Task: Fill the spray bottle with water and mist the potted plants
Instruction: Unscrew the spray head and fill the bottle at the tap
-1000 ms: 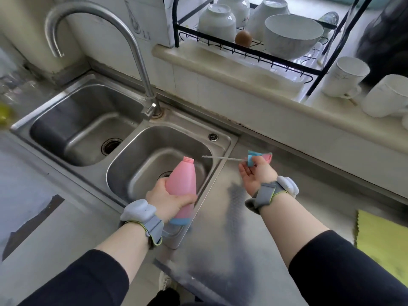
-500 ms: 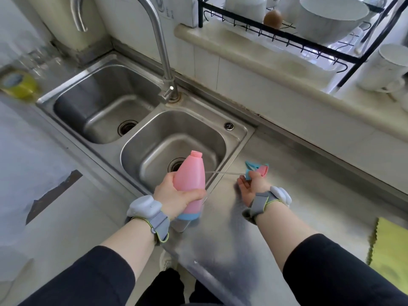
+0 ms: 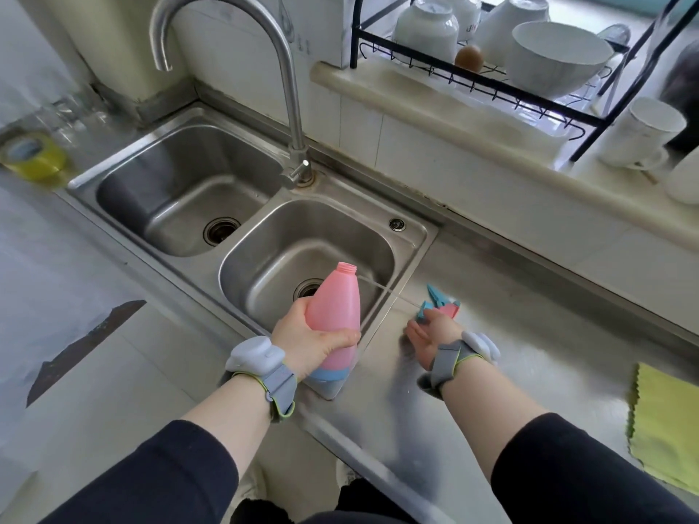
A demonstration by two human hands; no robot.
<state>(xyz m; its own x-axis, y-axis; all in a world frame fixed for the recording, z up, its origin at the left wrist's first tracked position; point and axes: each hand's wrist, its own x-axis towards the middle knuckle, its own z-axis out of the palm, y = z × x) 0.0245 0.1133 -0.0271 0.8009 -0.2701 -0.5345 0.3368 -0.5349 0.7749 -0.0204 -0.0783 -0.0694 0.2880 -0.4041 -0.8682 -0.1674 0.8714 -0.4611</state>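
Left hand (image 3: 306, 344) wrapped snug round the pink spray bottle (image 3: 336, 319), uncapped, upright over the near edge of the right sink basin (image 3: 264, 236). Right hand (image 3: 429, 334) with fingers loose on the spray head (image 3: 440, 306), resting on the steel counter (image 3: 529, 334) just right of the sink. Faucet (image 3: 291, 107) far behind.

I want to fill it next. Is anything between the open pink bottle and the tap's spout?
Nothing visible blocks it. The pink bottle, uncapped in the left hand, sits above the near basin; the faucet spout hangs over the far basin, with open air between.
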